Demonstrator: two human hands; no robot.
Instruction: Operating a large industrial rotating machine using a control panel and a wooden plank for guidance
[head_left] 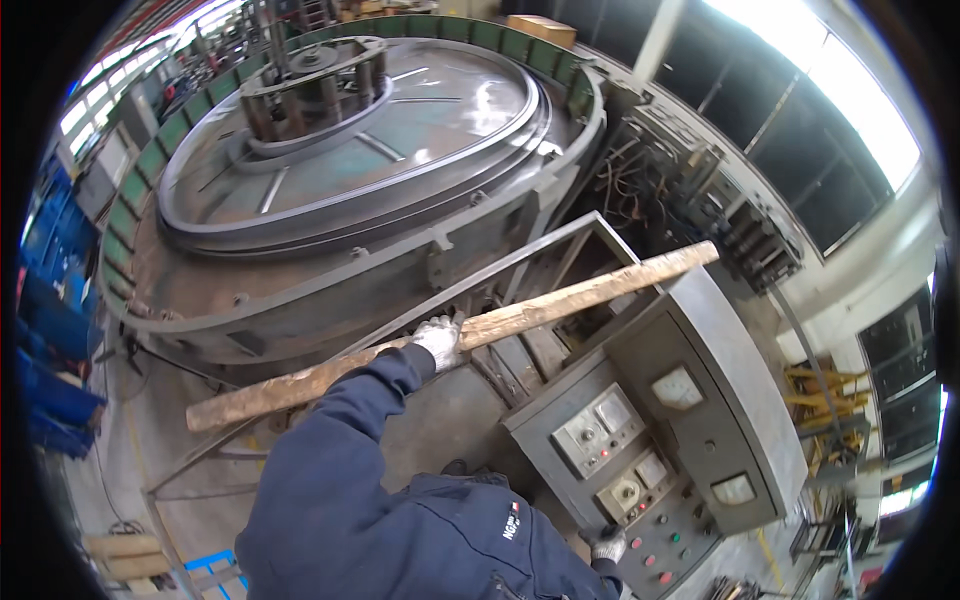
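My left hand (438,342), in a whitish work glove, is closed over a long rough wooden beam (590,291) near its middle. The beam lies slantwise across a grey metal railing (520,258), its near end down at the left and its far end up by the console. At the lower right, my right hand (607,545), gloved too, is at the lower left edge of a grey control console (650,430), close to its buttons and dials. Its fingers are small and partly hidden, so their grip is unclear.
Beyond the railing stands a large round machine table (450,110) inside a green and grey ring wall (480,230). Blue metal structures (60,340) are at the left. Yellow frames (825,400) stand behind the console. Wooden blocks (125,557) lie at the lower left.
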